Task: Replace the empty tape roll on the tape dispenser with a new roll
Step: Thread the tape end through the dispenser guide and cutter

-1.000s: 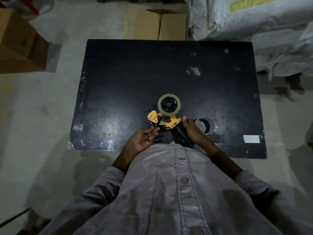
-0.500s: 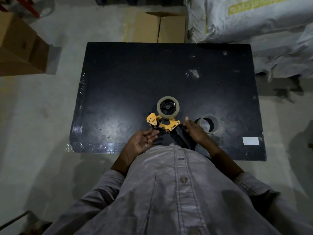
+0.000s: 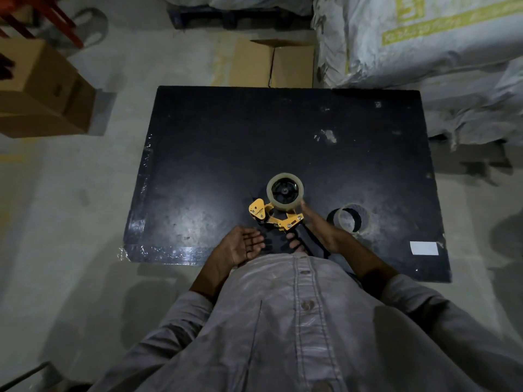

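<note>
New roll seated on the tape dispenser [image 3: 276,219] at the near edge of the bench [image 3: 215,154].

The dispenser is held over the bench close to the body. Its black handle is grasped by the right hand [image 3: 318,233], whose fingers reach up beside the new roll [image 3: 285,191] on the hub. The left hand [image 3: 240,246] is held open, palm up, just beside the handle and grasping nothing. The empty core [image 3: 351,220] lies on the bench just right of the dispenser. The step in hand is judged to be threading. The free end should be peeled, passed under the roller and drawn to the yellow cutter head with the sticky side outward, while the roll is kept pressed fully home. Small print on the yellow plate cannot be read, nor can the yellow lettering on the white sacks [image 3: 424,38]. The white label [image 3: 423,248] on the bench appears blank.
</note>
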Available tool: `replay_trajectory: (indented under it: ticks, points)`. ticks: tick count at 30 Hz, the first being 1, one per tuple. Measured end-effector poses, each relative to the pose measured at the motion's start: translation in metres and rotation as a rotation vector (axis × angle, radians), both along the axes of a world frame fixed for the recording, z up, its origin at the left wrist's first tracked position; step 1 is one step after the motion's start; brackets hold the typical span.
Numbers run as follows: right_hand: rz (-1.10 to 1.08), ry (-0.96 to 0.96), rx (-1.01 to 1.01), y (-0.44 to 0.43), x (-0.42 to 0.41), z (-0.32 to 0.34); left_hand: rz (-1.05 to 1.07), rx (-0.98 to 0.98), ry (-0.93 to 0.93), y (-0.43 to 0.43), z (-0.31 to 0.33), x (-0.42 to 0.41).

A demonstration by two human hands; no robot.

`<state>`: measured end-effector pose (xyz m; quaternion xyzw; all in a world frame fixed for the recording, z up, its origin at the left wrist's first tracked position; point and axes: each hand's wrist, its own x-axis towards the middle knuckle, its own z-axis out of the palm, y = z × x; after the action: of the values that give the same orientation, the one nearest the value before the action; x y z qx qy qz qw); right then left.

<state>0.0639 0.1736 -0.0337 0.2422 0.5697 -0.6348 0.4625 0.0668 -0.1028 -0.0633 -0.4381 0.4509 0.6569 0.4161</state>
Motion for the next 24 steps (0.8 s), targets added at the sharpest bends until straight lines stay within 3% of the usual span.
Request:
replay_trajectory:
  ticks: [8, 24]
  points:
    - [-0.079, -0.110, -0.225, 0.004, 0.013, -0.018, -0.020, -0.096, 0.044, 0.007, -0.009, 0.001]
    - [-0.140, -0.128, -0.216, -0.001, 0.035, -0.010, 0.103, -0.126, 0.120, 0.011, 0.001, 0.003]
